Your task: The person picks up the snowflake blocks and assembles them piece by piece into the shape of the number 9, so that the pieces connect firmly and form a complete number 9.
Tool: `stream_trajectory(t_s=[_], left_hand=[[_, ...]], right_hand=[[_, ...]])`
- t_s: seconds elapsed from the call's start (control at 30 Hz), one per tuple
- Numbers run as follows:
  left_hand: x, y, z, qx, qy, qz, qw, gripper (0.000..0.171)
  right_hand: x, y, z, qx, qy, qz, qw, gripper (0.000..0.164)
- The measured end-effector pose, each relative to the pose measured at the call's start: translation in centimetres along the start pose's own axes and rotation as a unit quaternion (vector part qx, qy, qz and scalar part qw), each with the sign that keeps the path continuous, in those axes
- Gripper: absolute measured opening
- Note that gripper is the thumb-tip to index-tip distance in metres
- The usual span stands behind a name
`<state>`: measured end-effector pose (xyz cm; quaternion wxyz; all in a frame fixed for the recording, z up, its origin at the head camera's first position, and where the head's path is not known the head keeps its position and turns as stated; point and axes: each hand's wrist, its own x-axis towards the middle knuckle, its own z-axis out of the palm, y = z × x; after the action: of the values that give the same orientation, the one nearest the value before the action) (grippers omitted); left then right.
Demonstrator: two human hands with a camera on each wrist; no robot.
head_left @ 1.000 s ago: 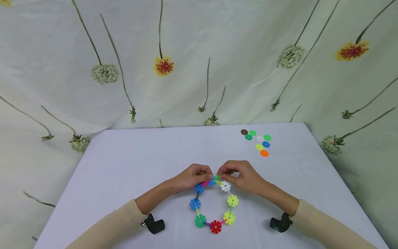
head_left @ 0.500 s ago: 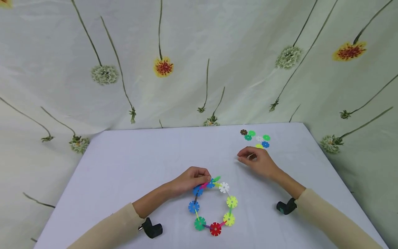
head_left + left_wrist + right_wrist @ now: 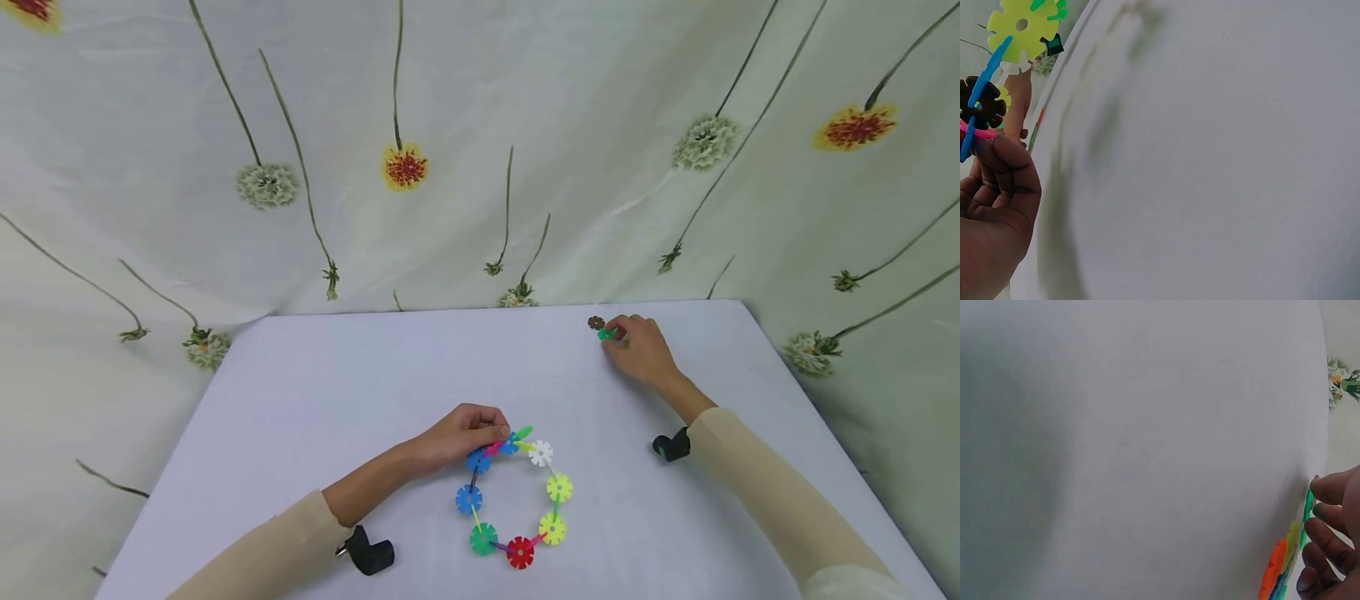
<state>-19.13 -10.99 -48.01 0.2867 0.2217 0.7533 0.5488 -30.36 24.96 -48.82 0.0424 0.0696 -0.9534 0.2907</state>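
Note:
A ring of linked snowflake discs (image 3: pixel 521 552) in many colours is held over the table's front middle. My left hand (image 3: pixel 468 437) pinches the ring at its upper left, by the pink and blue discs. In the left wrist view, a brown disc (image 3: pixel 982 103), a blue one seen edge-on, and a yellow disc (image 3: pixel 1021 25) rise above my fingertips. My right hand (image 3: pixel 640 348) reaches to the loose discs at the back right. Its thumb and finger lie right at a green disc (image 3: pixel 606 334); I cannot tell whether they grip it. That hand hides most of the loose discs.
A loose brown disc (image 3: pixel 596 322) lies near the table's back edge. In the right wrist view, an orange disc (image 3: pixel 1272 569) and a yellow disc (image 3: pixel 1291 540) lie by the fingers. A flower-print cloth (image 3: pixel 450 233) hangs behind the white table (image 3: pixel 360 367).
My right hand has left the ring's top and moved to the back right, over the loose discs. My left hand keeps its pinch on the ring, which has barely shifted.

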Motion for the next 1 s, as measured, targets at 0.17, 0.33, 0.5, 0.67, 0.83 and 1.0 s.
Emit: stream_trajectory(t_s=[0.17,0.33,0.5,0.67,0.83,1.0], left_hand=[[-0.1,-0.3,-0.1,0.001,0.002,-0.009,1.0000,0.029],[-0.1,-0.4,-0.3,0.001,0.007,-0.017,0.9998,0.028],[-0.1,-0.5,-0.4,-0.001,0.008,-0.016,0.9998,0.027],[0.1,-0.5,-0.2,-0.003,0.006,-0.012,0.9999,0.026],[0.1,-0.2,0.0,-0.009,0.007,-0.016,0.9998,0.027],[0.2,-0.2,0.1,-0.011,0.004,-0.016,0.9998,0.031]], right_hand=[[0.5,0.3,-0.3,-0.032,-0.014,0.022,0.999,0.032],[1.0,0.5,-0.4,-0.026,-0.025,0.022,0.999,0.031],[1.7,0.4,-0.3,-0.009,-0.041,0.005,0.999,0.031],[1.0,0.2,-0.4,0.030,-0.043,-0.017,0.998,0.023],[-0.4,-0.3,0.3,0.062,-0.027,-0.040,0.997,0.017],[-1.6,-1.1,0.9,0.111,-0.031,-0.029,0.993,0.016]])
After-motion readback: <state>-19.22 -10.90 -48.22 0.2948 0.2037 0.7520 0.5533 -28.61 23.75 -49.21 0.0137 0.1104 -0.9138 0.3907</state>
